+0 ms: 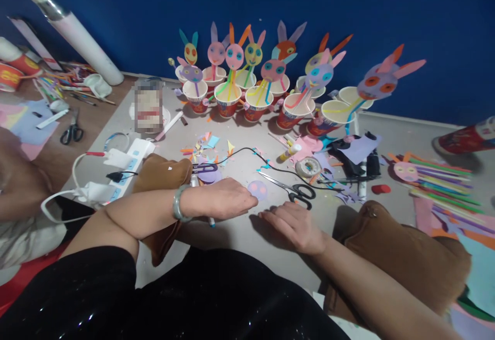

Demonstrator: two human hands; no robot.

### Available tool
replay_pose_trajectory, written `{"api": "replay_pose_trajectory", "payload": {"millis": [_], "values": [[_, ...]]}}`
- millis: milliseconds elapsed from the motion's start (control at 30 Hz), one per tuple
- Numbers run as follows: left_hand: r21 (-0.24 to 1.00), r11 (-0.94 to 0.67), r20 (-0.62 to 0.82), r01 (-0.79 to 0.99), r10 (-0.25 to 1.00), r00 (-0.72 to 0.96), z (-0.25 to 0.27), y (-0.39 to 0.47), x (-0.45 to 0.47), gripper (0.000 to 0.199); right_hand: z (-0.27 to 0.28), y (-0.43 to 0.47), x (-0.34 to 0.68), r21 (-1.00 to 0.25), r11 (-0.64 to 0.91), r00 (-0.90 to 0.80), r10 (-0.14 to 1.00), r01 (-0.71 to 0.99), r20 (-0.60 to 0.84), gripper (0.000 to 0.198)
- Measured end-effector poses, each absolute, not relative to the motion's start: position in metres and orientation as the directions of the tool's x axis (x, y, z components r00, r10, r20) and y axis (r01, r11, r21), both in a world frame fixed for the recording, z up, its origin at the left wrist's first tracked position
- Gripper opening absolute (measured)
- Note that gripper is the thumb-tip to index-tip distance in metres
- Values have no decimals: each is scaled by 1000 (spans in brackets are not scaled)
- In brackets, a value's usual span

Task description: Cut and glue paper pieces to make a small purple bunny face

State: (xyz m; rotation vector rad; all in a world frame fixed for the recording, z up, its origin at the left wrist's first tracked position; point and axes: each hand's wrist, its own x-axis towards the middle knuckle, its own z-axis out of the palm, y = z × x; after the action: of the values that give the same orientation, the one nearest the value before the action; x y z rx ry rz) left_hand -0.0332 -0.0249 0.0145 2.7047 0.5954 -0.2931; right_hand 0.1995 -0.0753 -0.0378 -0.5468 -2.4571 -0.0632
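Observation:
My left hand (222, 198), with a bangle (178, 203) at its wrist, reaches in from the left with its fingers pressed together. Whatever the fingertips may pinch is too small to make out. Just above them lies a purple paper disc (257, 190) with pink spots. My right hand (292, 224) rests low over the table on the other side, fingers stretched toward the left and slightly apart, with nothing visible in them. Black-handled scissors (297, 191) lie right above that hand. Behind my left hand are a second pair of dark-handled scissors (204, 168) and a marker (211, 222).
Paper cups (228, 108) with rabbit-faced paper figures stand along the blue wall. A power strip (131, 162) and brown cushions (394, 257) flank my arms. Tape (308, 166), a glue stick (290, 152), paper scraps and coloured straws (444, 180) lie about. Another person's arm (23, 175) is at left.

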Motion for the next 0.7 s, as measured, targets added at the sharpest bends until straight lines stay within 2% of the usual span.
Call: {"api": "replay_pose_trajectory", "payload": {"millis": [133, 233, 300, 533, 700], "values": [[358, -856, -269, 374, 289, 919, 16, -26, -35, 17, -39, -75, 199, -90, 934, -710, 323, 346, 625, 7], [411, -853, -287, 322, 214, 934, 20, -27, -34, 23, -40, -75, 197, -109, 936, -687, 323, 336, 651, 11], [413, -853, -294, 319, 206, 933, 22, -27, -33, 25, -40, -75, 196, -112, 934, -686, 327, 338, 650, 14], [338, -843, -364, 418, 293, 884, 23, -25, -30, 24, -39, -75, 196, -91, 929, -686, 329, 359, 649, 18], [241, -766, -356, 595, 501, 789, 21, -22, -32, 27, -37, -75, 196, -76, 922, -710, 343, 380, 615, 18]]}}
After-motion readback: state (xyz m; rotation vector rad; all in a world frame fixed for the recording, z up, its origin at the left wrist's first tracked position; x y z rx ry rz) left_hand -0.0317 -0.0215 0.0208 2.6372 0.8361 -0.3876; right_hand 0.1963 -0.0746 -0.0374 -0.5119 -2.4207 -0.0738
